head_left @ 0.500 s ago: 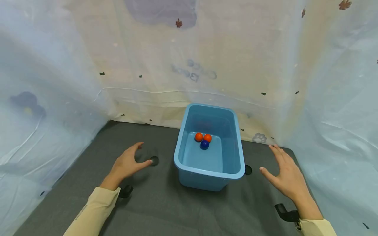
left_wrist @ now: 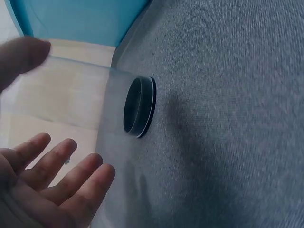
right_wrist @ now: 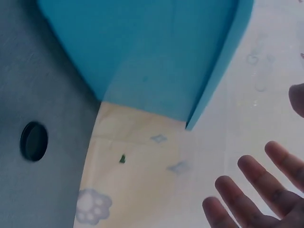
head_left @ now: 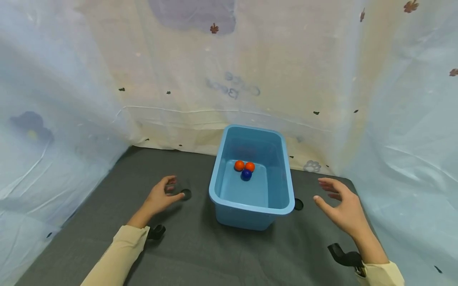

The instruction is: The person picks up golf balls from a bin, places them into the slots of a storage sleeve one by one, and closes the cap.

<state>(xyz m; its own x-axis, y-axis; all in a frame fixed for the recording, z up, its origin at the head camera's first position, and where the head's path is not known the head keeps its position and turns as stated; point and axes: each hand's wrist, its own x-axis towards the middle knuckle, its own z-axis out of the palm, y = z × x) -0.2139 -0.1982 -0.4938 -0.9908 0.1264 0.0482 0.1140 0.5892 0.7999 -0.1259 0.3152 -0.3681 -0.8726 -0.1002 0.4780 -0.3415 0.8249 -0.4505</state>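
My left hand (head_left: 158, 198) is at the left of the blue tub, thumb and fingers spread apart in a loose curve. Between them in the left wrist view stands a clear cylinder (left_wrist: 71, 90) with a black base (left_wrist: 140, 107) on the grey cloth; the fingers are not closed round it. My right hand (head_left: 343, 208) is to the right of the tub, likewise with thumb and fingers apart and nothing gripped. Nearest to it is a round black piece (head_left: 298, 204) on the cloth beside the tub. Inside the blue tub (head_left: 247, 207) lie two orange balls (head_left: 239, 165) and a dark blue ball (head_left: 246, 174).
A grey cloth (head_left: 186, 254) covers the table. Pale patterned sheets (head_left: 179, 71) hang at the back and both sides. Black straps or mounts (head_left: 345, 256) are worn at both wrists.
The fingers of both hands have curled in slightly. The left hand has shifted a little to the right. The tub and the balls lie as before.
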